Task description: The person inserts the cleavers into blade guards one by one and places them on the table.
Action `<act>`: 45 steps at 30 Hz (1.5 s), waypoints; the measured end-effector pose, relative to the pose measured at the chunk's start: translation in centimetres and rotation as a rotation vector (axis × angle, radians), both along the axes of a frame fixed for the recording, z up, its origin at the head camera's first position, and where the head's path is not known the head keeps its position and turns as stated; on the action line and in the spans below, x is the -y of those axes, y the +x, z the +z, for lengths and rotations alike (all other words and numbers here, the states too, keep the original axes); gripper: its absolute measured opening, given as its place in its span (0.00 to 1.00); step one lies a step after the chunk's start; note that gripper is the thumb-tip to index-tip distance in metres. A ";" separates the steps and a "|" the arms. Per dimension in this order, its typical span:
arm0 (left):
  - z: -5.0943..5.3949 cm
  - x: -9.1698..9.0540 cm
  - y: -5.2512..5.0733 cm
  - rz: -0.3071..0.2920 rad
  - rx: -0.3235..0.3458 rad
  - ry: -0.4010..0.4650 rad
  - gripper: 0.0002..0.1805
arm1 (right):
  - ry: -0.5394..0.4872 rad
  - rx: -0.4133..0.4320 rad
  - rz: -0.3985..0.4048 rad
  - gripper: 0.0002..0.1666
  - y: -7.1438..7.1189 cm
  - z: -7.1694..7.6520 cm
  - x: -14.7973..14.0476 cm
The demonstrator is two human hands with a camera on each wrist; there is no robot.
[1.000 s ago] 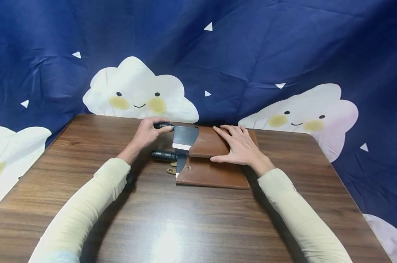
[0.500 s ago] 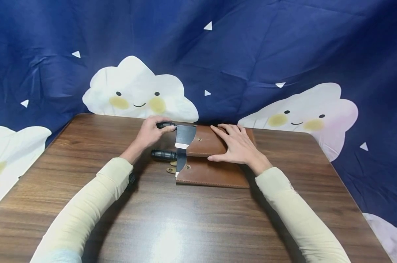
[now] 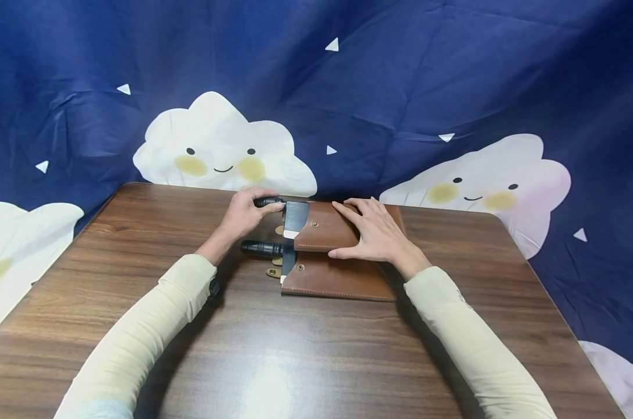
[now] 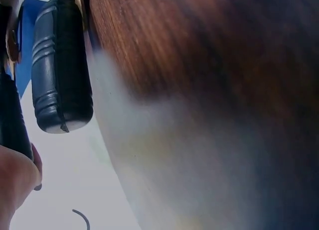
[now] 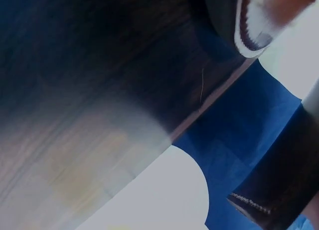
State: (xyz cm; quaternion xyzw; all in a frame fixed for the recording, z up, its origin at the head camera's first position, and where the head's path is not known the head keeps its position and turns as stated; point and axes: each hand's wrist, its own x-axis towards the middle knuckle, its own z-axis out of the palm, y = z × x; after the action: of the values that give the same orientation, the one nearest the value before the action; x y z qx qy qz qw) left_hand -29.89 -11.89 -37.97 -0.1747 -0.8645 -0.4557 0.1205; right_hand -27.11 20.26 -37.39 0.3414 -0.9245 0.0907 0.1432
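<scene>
Toward the back of the wooden table, my left hand (image 3: 243, 214) pinches the black handle of a cleaver; its dark blade (image 3: 296, 216) is partly inside a brown leather sheath (image 3: 324, 228). My right hand (image 3: 376, 233) spans that sheath, thumb at its near edge and fingers over its far edge. Just in front lies a second sheathed cleaver, untouched, with its black handle (image 3: 262, 248) pointing left from a like brown sheath (image 3: 342, 279). In the left wrist view this handle (image 4: 62, 70) hangs large beside my left hand (image 4: 17, 177).
The brown table (image 3: 316, 349) reaches toward me, and its far edge meets a blue curtain (image 3: 358, 87) with smiling clouds. Snap straps (image 3: 273, 272) poke out left of the front sheath.
The back cleaver has slid right, deeper into its sheath, with my left hand moving along. My right hand and that sheath have shifted slightly left. A strap now shows below the back handle.
</scene>
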 end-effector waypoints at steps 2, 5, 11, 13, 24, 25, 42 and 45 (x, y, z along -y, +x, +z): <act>0.0 -0.1 0.1 0.003 -0.002 -0.006 0.19 | -0.005 0.003 0.000 0.67 0.0 0.0 0.1; -0.1 -0.1 0.1 0.010 -0.008 -0.003 0.19 | -0.008 0.004 -0.005 0.67 -0.1 0.0 0.2; -0.3 -0.3 0.0 0.015 -0.021 -0.004 0.18 | -0.009 0.007 -0.003 0.67 -0.3 -0.1 0.6; -0.4 -0.4 0.0 0.014 -0.025 -0.003 0.18 | -0.014 0.009 0.000 0.67 -0.4 -0.2 0.8; -0.5 -0.9 0.0 0.015 -0.015 -0.022 0.19 | -0.023 0.035 0.021 0.67 -0.6 -0.2 1.6; -0.4 -1.0 0.0 0.011 -0.013 -0.022 0.19 | -0.021 0.033 0.024 0.67 -0.7 -0.2 1.8; 0.0 -2.2 0.0 -0.026 -0.081 -0.087 0.18 | -0.043 0.006 0.033 0.66 -0.7 -0.1 2.8; 0.2 -2.5 0.0 -0.046 -0.114 -0.085 0.17 | -0.055 -0.004 0.026 0.66 -0.7 0.0 2.8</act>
State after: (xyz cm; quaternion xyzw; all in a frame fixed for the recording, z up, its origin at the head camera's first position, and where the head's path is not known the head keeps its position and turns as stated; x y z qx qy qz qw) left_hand -29.92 -9.35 -37.74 -0.2251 -0.8705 -0.4106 0.1513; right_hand -27.85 17.50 -37.42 0.3497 -0.9168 0.1172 0.1533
